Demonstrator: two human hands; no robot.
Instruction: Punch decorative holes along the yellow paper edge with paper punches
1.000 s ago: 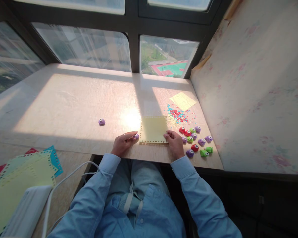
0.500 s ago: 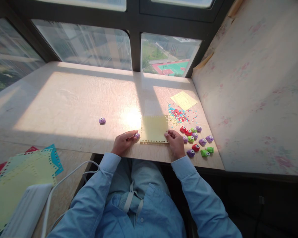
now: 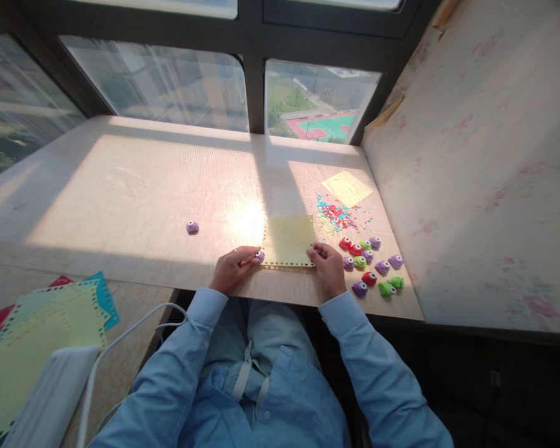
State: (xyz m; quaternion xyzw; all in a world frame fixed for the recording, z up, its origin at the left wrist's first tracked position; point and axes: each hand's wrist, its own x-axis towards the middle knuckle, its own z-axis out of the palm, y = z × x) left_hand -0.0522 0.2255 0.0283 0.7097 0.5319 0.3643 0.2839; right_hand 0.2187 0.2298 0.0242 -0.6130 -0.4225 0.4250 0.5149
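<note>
A pale yellow sheet (image 3: 288, 241) with small shapes punched along its edges lies near the table's front edge. At its lower left corner my left hand (image 3: 234, 267) is closed round a small purple punch (image 3: 259, 256) that has an eye on top. My right hand (image 3: 326, 264) pinches the sheet's right edge near the lower corner. Another purple punch (image 3: 193, 228) stands alone to the left. Right of my right hand are several red, green and purple punches, among them a red one (image 3: 369, 279).
Red, blue and yellow paper bits (image 3: 338, 216) lie scattered behind the punches, beside a yellow square (image 3: 348, 188). At the lower left are punched coloured sheets (image 3: 32, 336), a white box-shaped device (image 3: 51, 398) and a white cable (image 3: 116, 342). A papered wall (image 3: 485, 186) bounds the right side.
The yellow sheet has shifted slightly left, its left corner now at the purple punch in my left hand. My right hand has moved slightly left with it.
</note>
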